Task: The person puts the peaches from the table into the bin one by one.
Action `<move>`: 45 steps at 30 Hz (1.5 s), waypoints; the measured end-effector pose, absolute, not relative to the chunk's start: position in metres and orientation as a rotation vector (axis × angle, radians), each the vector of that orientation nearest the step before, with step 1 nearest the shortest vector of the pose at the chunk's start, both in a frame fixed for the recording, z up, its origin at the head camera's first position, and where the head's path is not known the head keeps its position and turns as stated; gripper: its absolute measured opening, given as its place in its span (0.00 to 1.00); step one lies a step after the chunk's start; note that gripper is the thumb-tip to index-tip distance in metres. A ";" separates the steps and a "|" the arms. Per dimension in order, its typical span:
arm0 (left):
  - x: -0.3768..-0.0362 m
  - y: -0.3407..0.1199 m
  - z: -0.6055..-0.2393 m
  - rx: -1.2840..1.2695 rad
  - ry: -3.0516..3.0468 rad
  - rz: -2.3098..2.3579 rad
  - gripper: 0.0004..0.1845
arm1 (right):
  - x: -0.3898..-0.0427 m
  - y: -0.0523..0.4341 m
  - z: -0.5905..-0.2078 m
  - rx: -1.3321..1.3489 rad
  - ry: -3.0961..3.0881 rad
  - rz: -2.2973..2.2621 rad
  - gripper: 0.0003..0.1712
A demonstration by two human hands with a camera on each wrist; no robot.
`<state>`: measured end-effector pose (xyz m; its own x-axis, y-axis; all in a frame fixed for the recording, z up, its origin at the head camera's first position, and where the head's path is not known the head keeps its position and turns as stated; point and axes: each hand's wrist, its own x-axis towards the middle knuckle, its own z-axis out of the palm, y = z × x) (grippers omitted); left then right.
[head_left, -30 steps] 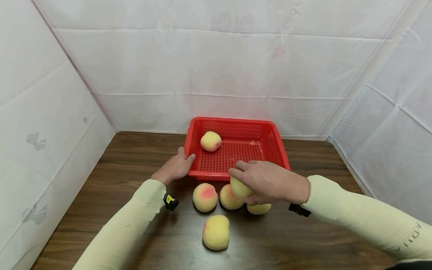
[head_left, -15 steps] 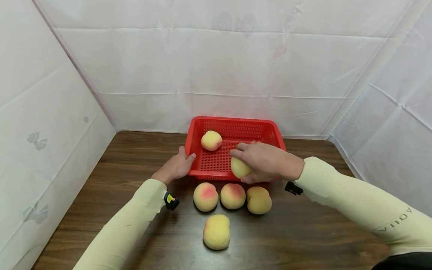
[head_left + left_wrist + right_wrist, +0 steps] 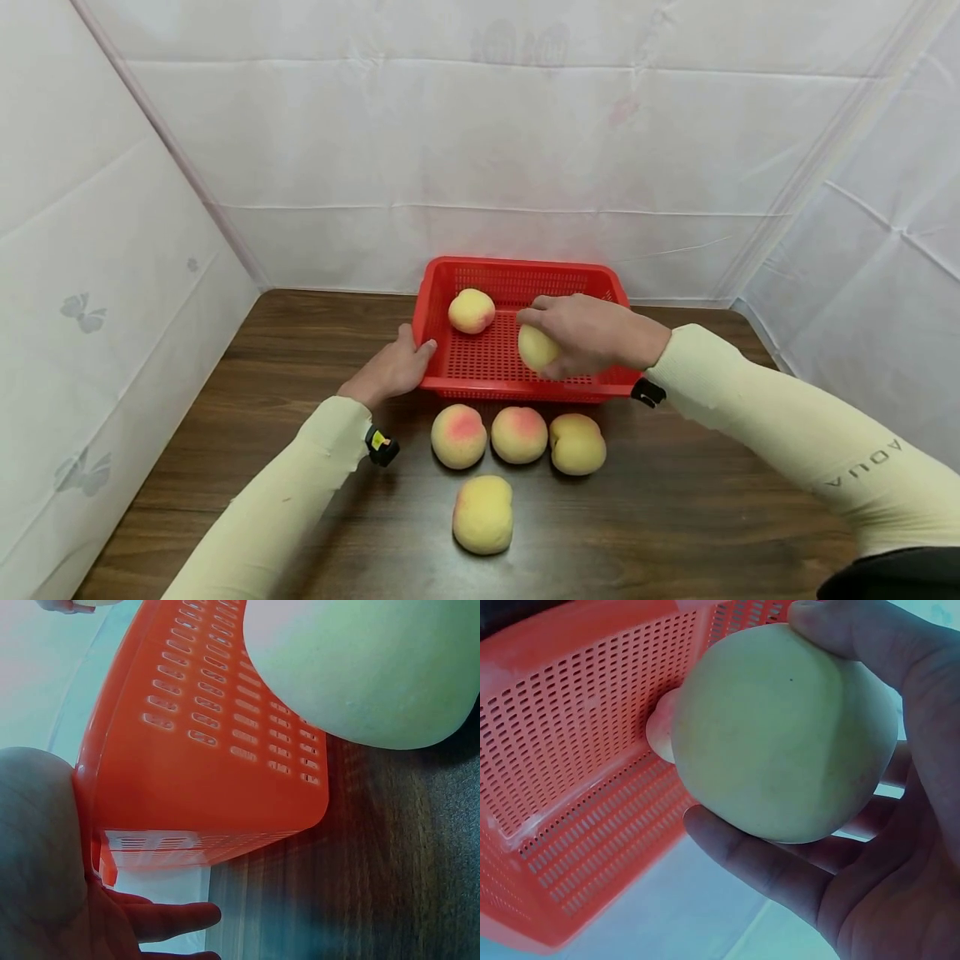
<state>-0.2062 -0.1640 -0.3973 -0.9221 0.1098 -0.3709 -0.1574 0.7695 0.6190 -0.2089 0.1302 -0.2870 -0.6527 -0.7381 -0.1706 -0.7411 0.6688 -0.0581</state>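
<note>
My right hand grips a pale yellow peach from above and holds it over the floor of a red perforated basket. In the right wrist view the peach fills the hand, with the basket's mesh behind it. Another peach lies in the basket's far left part. My left hand rests against the basket's near left corner with its fingers straight. In the left wrist view the palm presses on that corner of the basket.
Three peaches sit in a row on the dark wooden table just in front of the basket. A fourth one lies nearer to me. White sheeting walls off the left, back and right.
My right hand has carried its peach away from the row on the table, forward over the basket's front wall and above its floor. The left hand has stayed on the corner.
</note>
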 end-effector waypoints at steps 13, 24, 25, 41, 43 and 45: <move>-0.208 -0.164 -0.398 -0.032 2.602 0.921 0.29 | -0.232 0.128 -0.286 -1.176 2.707 -0.021 0.38; -0.205 -0.163 -0.398 -0.033 2.586 0.941 0.30 | -0.248 0.123 -0.285 -1.146 2.686 -0.007 0.34; -0.205 -0.163 -0.398 -0.033 2.586 0.943 0.30 | -0.250 0.122 -0.285 -1.138 2.686 -0.010 0.34; -0.202 -0.163 -0.397 -0.053 2.563 0.950 0.28 | -0.267 0.118 -0.285 -1.107 2.711 0.012 0.34; -0.202 -0.163 -0.398 -0.052 2.565 0.950 0.28 | -0.269 0.117 -0.284 -1.102 2.726 0.035 0.33; -0.202 -0.163 -0.398 -0.052 2.567 0.952 0.28 | -0.271 0.117 -0.283 -1.095 2.732 0.043 0.33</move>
<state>-0.2020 -0.1631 -0.3981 -0.9189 0.1027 -0.3808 -0.1705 0.7673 0.6182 -0.2711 0.1170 -0.2835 -0.7064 -0.6809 -0.1934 -0.6866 0.7256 -0.0463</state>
